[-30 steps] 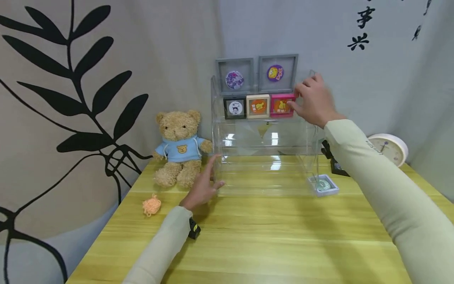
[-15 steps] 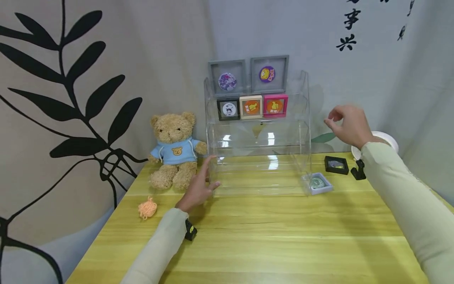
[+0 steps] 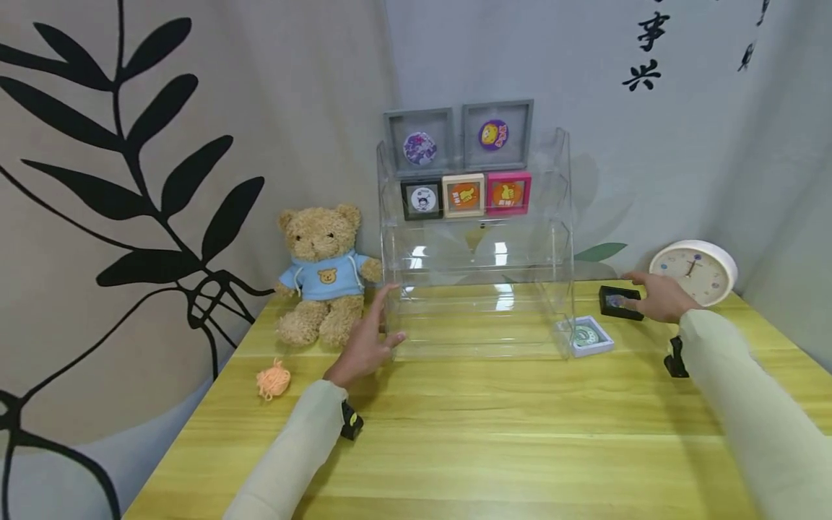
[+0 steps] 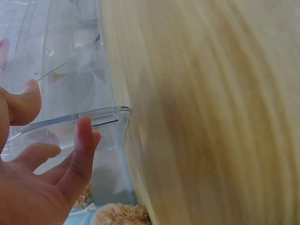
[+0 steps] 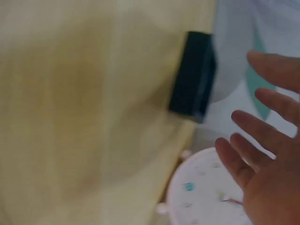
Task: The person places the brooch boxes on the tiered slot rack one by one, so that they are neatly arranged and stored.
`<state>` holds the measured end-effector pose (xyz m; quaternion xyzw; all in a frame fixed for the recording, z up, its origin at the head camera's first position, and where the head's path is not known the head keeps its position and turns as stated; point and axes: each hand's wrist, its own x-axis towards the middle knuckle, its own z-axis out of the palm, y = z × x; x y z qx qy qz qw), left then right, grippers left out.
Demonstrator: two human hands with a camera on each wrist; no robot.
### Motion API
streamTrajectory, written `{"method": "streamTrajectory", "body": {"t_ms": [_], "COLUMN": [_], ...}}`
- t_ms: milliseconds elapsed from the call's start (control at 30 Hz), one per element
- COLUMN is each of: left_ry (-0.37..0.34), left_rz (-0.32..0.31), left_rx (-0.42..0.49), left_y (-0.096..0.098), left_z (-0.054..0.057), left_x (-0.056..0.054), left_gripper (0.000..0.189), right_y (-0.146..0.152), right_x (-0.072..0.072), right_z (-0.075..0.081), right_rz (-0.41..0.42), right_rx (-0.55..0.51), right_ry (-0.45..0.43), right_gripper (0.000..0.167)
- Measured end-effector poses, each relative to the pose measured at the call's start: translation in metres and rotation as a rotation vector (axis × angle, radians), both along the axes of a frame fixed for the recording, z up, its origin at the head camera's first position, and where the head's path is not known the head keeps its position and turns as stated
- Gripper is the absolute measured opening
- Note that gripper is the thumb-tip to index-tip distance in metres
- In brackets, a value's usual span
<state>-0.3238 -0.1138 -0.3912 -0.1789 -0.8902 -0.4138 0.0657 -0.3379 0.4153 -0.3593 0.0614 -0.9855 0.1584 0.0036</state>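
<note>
In the head view a clear acrylic tiered shelf (image 3: 477, 318) stands on the table. My left hand (image 3: 364, 347) is at its lower left side, thumb extended and fingers loosely bent. The left wrist view has that hand's fingertips beside the clear side panel's edge (image 4: 108, 112). To the right of the shelf lies a small black box frame (image 3: 620, 301), its inset picture partly covered by my right hand (image 3: 663, 297). In the blurred right wrist view the fingers are spread out, with a gap to the black frame (image 5: 192, 75).
Two grey frames (image 3: 497, 155) top the shelf; black, cream (image 3: 464, 211) and pink (image 3: 509, 210) frames sit one tier below. A lilac frame (image 3: 590, 339) lies at its right foot. Around are a white clock (image 3: 695, 271), a teddy bear (image 3: 323, 278) and orange yarn (image 3: 273, 380).
My right hand has moved from the pink frame on the shelf, rightward and down to the black frame on the table. The left hand stays by the shelf.
</note>
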Motion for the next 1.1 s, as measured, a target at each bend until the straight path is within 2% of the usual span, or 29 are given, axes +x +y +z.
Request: {"method": "streamTrajectory", "body": {"t_ms": [167,367,533,633,767,967,1100], "left_ry": [-0.012,-0.004,-0.017,-0.025,-0.024,0.001,0.01], "left_rz": [0.004,0.015,0.011,0.01,0.007,0.006,0.01], "left_rx": [-0.001,-0.012,0.008,0.022,0.027,-0.002,-0.009], "left_y": [0.001,0.001,0.002,0.002,0.002,0.0,-0.001], "left_z": [0.0,-0.001,-0.005,-0.009,-0.008,-0.002,-0.001], "left_x": [0.0,0.001,0.002,0.002,0.003,0.001,0.0], "left_gripper": [0.091,0.09,0.092,0.093,0.094,0.093,0.093], "right_y": [0.009,0.014,0.016,0.015,0.012,0.006,0.0], "right_x": [-0.002,-0.005,-0.009,-0.011,-0.013,-0.009,-0.006], "right_z": [-0.018,-0.031,-0.041,-0.044,-0.041,-0.027,-0.024], "right_rz": [0.004,-0.024,-0.064,-0.055,-0.049,-0.106,-0.127], "right_rx": [0.051,0.051,0.067,0.076,0.089,0.084,0.074], "right_ry": [-0.07,-0.125,-0.126,-0.099,-0.064,-0.067,-0.033], "right_gripper": [0.069,0.071,0.072,0.071,0.072,0.087,0.092]}}
